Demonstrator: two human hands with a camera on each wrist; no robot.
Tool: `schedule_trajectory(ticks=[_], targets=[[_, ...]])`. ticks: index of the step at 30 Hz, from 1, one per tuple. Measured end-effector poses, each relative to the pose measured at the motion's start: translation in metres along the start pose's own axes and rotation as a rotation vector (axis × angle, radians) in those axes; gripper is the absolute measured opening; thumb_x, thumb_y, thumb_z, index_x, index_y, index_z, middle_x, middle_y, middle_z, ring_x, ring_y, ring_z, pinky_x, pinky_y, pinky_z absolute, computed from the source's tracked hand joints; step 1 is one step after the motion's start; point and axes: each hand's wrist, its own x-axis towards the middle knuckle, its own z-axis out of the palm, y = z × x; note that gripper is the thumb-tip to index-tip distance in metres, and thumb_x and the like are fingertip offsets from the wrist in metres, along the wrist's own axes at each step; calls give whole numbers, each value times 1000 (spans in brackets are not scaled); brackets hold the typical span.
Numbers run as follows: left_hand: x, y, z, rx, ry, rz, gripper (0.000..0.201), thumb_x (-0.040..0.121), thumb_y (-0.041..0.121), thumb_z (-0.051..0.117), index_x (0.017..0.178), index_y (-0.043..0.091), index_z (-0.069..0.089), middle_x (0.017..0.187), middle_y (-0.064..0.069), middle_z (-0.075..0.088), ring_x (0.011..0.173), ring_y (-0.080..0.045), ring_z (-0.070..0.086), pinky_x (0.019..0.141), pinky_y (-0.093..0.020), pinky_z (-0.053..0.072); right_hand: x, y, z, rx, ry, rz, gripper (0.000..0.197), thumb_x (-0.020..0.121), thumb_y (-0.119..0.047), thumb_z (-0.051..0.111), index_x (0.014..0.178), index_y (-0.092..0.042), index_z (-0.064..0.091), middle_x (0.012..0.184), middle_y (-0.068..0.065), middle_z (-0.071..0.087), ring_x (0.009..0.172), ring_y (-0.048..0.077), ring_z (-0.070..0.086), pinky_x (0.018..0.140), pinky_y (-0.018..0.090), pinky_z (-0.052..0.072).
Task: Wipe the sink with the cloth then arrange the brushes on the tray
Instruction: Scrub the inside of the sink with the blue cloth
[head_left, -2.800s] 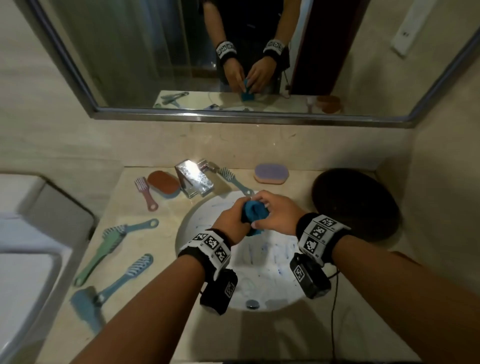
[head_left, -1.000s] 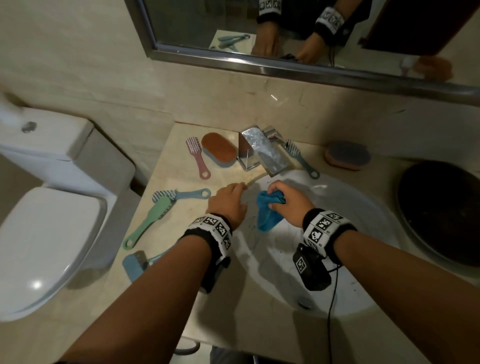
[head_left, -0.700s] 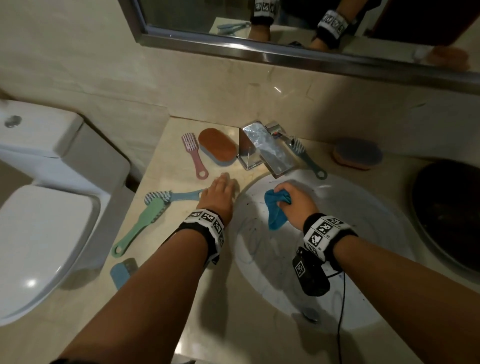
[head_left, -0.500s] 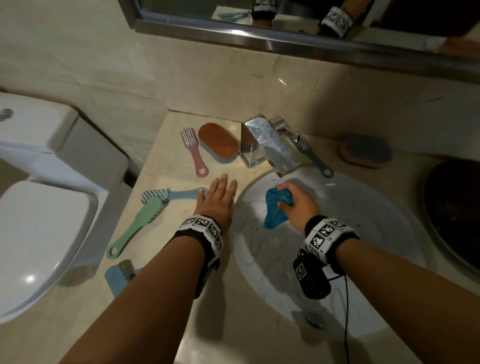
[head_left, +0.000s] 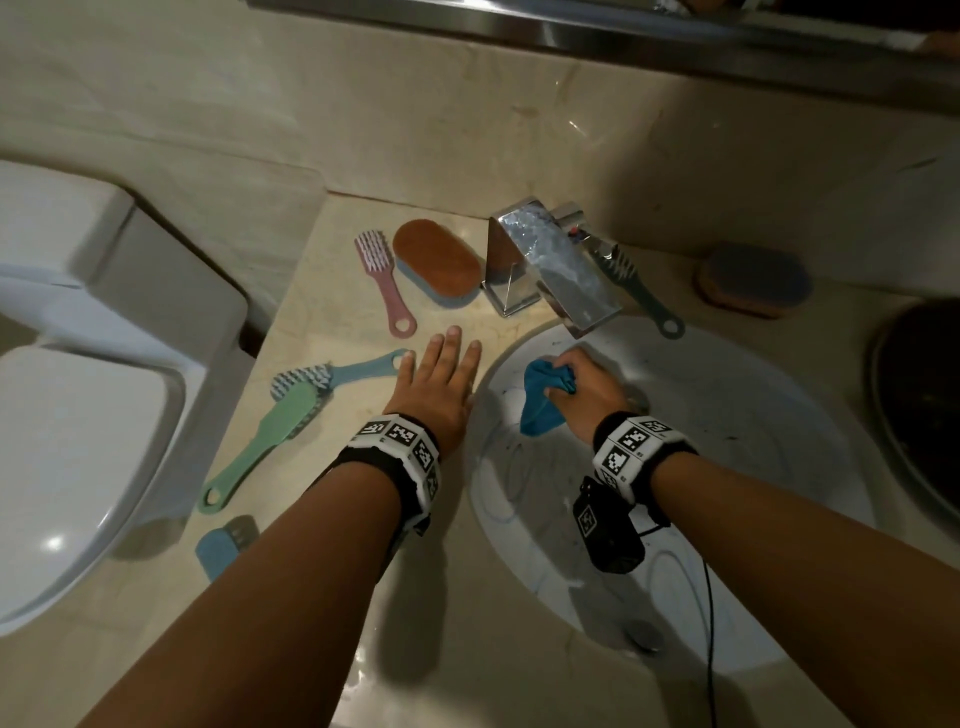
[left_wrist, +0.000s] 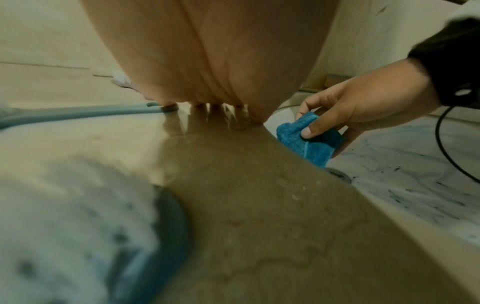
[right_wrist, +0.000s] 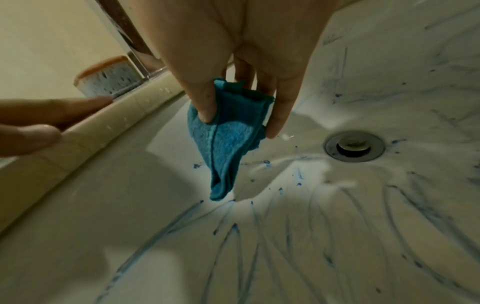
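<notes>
A white ceramic toilet (head_left: 78, 374) with its lid closed stands left of the beige marble countertop (head_left: 457, 597). A chrome angular faucet (head_left: 550, 260) is mounted at the back of the countertop. Beige stone tiles (head_left: 363, 104) cover the wall, with the metal-framed mirror edge (head_left: 597, 34) above.

Dim, warm light — blurred edges

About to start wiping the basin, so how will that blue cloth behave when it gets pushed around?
Probably floppy: the blue cloth hangs limp from the right hand. Likely light, since thumb and fingers alone carry it. It may bunch when pushed.
</notes>
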Motion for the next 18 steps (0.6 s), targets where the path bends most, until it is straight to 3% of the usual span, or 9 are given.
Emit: schedule_trajectory(ticks=[2,5,9,13,18], targets=[[0,-3,3,33,3,16,59,101,32,20,149,20,-12,157,-6,-20,146,-23,-13,117,-46,-5,7,-1,6,-24,12,6,21,90,-11,55,109,-15,46,121,13,50,106,29,57,93,43,51],[2,-5,5,44,8,14,59,101,34,18,149,22,-14,156,-5,-21,146,-23,-14,117,-46,-7,17,-4,17,-48,38,-5,23,91,-10,54,111,-12,45,121,15,45,105,30,55,94,40,50],[4,-5,2,72,4,18,59,101,35,18,149,21,-14,156,-6,-21,146,-24,-15,116,-47,-8,25,-6,28,-59,83,-10,20,88,-10,57,101,-14,43,117,16,50,106,31,54,93,39,48],[11,0,-7,15,34,64,59,101,28,22,150,18,-11,156,-7,-22,145,-24,-17,117,-41,-8,27,-7,31,26,87,32,25,85,-12,62,98,-20,41,117,12,52,106,26,53,90,31,45],[24,-2,-10,-37,6,54,60,101,25,24,150,14,-9,157,-11,-18,146,-24,-12,118,-39,-2,28,-7,39,101,43,37,29,78,-7,70,103,-11,54,110,8,58,103,20,55,84,20,39]])
